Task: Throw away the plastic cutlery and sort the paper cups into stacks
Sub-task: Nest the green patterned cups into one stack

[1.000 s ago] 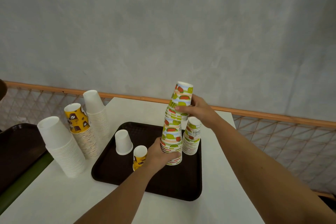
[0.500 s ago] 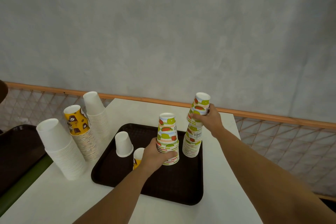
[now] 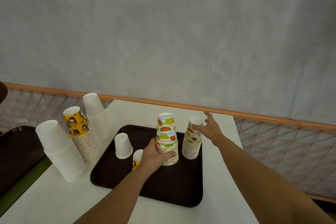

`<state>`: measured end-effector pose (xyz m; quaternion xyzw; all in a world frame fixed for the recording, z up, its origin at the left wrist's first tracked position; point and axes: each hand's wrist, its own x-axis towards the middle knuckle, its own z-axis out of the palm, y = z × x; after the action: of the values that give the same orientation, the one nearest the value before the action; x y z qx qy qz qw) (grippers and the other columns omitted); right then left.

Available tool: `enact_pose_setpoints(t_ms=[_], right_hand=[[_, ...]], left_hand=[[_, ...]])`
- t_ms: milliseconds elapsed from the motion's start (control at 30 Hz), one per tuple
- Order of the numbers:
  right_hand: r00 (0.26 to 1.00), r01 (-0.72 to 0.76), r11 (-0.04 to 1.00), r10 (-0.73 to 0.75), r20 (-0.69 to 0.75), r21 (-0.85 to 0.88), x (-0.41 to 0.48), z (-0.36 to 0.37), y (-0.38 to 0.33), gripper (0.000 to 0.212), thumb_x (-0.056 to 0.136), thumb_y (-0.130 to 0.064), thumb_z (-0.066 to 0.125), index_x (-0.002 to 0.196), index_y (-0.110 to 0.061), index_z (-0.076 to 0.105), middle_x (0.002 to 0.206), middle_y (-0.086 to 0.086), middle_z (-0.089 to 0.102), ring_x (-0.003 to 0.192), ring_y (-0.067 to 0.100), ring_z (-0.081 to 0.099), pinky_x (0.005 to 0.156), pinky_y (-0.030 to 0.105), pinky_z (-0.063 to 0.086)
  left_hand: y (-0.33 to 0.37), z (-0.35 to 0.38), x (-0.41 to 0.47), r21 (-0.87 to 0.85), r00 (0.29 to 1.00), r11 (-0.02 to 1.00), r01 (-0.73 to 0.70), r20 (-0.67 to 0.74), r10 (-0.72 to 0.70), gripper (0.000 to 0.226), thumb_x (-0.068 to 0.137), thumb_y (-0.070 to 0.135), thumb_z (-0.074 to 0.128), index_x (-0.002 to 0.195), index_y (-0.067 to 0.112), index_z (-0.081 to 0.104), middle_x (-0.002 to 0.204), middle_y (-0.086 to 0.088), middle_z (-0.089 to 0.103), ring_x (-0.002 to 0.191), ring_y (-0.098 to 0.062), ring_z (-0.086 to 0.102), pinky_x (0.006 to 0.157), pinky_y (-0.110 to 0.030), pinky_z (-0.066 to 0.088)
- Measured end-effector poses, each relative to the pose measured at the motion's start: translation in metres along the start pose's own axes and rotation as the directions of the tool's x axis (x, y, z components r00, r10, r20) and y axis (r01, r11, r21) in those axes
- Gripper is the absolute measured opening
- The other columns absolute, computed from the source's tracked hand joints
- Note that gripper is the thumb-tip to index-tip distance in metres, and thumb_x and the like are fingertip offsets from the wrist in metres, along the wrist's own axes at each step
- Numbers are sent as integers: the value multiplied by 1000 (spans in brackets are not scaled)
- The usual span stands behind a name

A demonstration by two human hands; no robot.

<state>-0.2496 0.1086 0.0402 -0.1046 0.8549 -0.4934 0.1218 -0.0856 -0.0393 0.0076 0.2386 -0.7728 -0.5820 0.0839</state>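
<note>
Two upside-down stacks of fruit-print paper cups stand on a dark brown tray (image 3: 174, 194). My left hand (image 3: 154, 156) grips the lower part of the nearer fruit stack (image 3: 167, 136). The right fruit stack (image 3: 192, 142) stands at the tray's right edge. My right hand (image 3: 211, 129) is open beside its top, fingers spread, holding nothing. A single white cup (image 3: 123, 146) and a yellow printed cup (image 3: 136, 159), partly hidden by my left hand, also sit on the tray. No cutlery is in view.
On the white table (image 3: 221, 205), left of the tray, stand leaning stacks: a near white stack (image 3: 61, 151), a yellow coffee-print stack (image 3: 81, 134) and a far white stack (image 3: 96, 117). Another dark tray (image 3: 16, 151) lies at far left. An orange rail (image 3: 272, 117) with mesh runs behind.
My right hand lifted the upper cups off the left stack, set them onto the right stack, and has now let go and opened. My left hand kept holding the left stack.
</note>
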Motion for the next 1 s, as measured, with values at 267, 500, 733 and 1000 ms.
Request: enact_pose_setpoints(t_ms=[267,500,733,1000], right_hand=[[948,305,948,-292,-128,95,-21,-8,-44,70,80,-34,71,140,-21,36,136,9,45,125,22,45,96,34,42],[903,240,970,-212,375,-30,-48,4,-59,81,77,-40,73,143,-27,29,133,2,48,116,18,49,89,32,42],[859,201,980,-175,482,-3,-60,17,-52,60,81,-30,71,133,-20,44,128,2,57,105,14,56,76,19,46],[883,135,984,-173,436,118,-59,18,-53,44,82,-28,70,121,-22,50,113,-4,62,94,8,61,69,18,49]], left_hand=[[8,2,-3,-16,1000,1000,-6,18,6,65,71,21,80,127,16,47,123,-1,60,104,-11,56,93,-27,45],[14,4,-7,-26,1000,1000,-8,13,9,65,70,20,81,125,16,47,115,2,60,98,-9,55,87,-24,43],[16,4,-12,-40,998,998,-47,44,49,65,72,26,79,127,19,46,112,8,58,100,-7,55,85,-20,44],[12,0,-17,-25,995,998,-51,89,53,72,65,25,84,126,21,45,116,6,60,104,-9,58,87,-22,48]])
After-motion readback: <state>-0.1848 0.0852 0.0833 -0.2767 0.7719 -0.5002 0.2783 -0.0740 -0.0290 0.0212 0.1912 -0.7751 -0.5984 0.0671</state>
